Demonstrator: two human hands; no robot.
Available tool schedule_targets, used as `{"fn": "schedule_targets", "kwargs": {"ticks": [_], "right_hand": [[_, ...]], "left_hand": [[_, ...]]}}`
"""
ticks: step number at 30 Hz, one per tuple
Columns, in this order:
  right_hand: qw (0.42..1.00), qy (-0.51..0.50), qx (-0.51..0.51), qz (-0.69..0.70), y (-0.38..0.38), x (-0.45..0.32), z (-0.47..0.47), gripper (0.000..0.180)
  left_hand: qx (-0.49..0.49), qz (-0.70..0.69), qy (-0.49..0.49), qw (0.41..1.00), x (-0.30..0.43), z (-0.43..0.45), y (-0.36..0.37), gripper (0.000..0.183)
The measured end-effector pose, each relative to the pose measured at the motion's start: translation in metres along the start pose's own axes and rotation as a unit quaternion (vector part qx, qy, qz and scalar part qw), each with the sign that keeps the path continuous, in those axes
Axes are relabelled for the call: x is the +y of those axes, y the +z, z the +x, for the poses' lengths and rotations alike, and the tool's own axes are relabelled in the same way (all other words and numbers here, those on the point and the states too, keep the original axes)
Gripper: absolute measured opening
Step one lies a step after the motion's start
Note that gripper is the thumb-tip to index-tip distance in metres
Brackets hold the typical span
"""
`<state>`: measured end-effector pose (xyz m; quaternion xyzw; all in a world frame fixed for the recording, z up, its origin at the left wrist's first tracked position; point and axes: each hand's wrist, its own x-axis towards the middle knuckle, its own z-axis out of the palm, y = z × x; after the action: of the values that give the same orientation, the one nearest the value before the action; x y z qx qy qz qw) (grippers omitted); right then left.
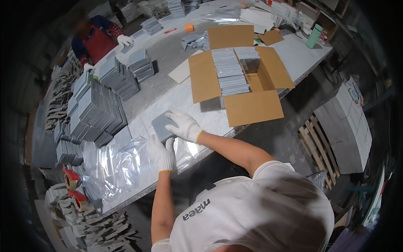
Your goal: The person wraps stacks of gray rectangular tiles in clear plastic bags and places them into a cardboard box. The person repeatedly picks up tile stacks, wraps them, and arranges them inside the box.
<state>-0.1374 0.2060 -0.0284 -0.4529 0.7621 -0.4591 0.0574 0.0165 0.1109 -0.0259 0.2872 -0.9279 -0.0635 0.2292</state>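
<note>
A grey square tile, or a thin stack of them (pixel 160 124), lies before me on the white marble-look tabletop. My right hand (pixel 184 125), in a white knit glove, grips its right side with fingers over the top face. My left hand (pixel 160 153), gloved alike, holds the near left edge, its thumb at the near corner. Clear plastic film (pixel 121 163) spreads under and left of my left hand; another shiny piece (pixel 187 151) is below my right hand. A loose grey tile (pixel 122 138) rests beside the film.
Tall tile stacks (pixel 97 107) stand at left. An open cardboard box (pixel 255 108) holds rows of tiles at right. Two red tape dispensers (pixel 75 186) sit at the left end. Across the table a co-worker (pixel 97 37) touches a tile. Boxes on a pallet (pixel 318 151) stand right.
</note>
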Motion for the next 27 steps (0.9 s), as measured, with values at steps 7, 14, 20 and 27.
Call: {"fn": "schedule_targets", "kwargs": {"ticks": [7, 14, 20, 27], "right_hand": [[1.000, -0.026, 0.016, 0.006, 0.003, 0.005, 0.001, 0.054], [1.000, -0.018, 0.019, 0.004, -0.002, 0.003, 0.000, 0.054], [1.000, -0.015, -0.011, 0.017, 0.005, 0.004, 0.004, 0.054], [1.000, 0.009, -0.011, 0.009, -0.003, 0.000, 0.004, 0.057]], "left_hand": [[-0.026, -0.005, -0.025, 0.999, 0.006, 0.003, -0.008, 0.058], [0.031, -0.004, 0.022, 0.999, 0.006, 0.004, -0.003, 0.054], [0.057, 0.038, 0.019, 0.997, -0.010, -0.004, 0.011, 0.065], [0.010, -0.045, -0.021, 0.999, 0.010, 0.002, -0.010, 0.064]]}}
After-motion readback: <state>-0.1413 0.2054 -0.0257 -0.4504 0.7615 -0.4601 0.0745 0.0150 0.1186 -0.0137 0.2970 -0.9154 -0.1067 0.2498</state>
